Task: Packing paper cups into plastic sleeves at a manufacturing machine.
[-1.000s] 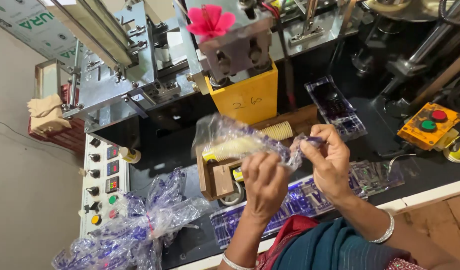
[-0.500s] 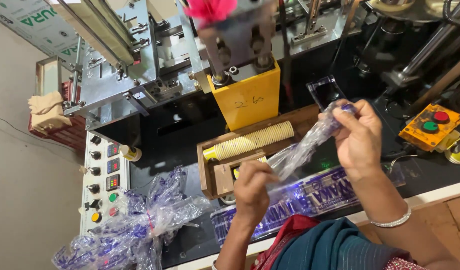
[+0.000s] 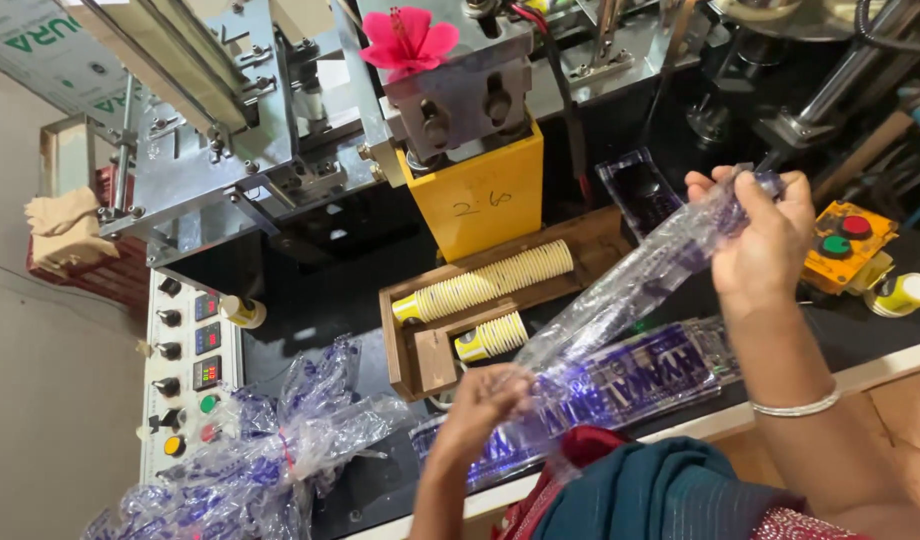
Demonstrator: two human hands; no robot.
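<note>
Hands stretch a clear plastic sleeve (image 3: 620, 300) above the desk (image 3: 310, 300): left hand (image 3: 485, 400) pinches its lower end, right hand (image 3: 765, 235) grips the top toward two o'clock. Opening it looks underway; stacked paper cups (image 3: 495, 282) wait in the wooden tray (image 3: 405, 360).

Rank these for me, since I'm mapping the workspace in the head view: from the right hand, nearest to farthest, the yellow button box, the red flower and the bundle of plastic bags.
From the right hand:
1. Yellow button box, on the bench just beside the hand, toward the picture's right edge.
2. Red flower, up on the machine, toward the top left.
3. Bundle of plastic bags, at the bench's lower left corner.
</note>
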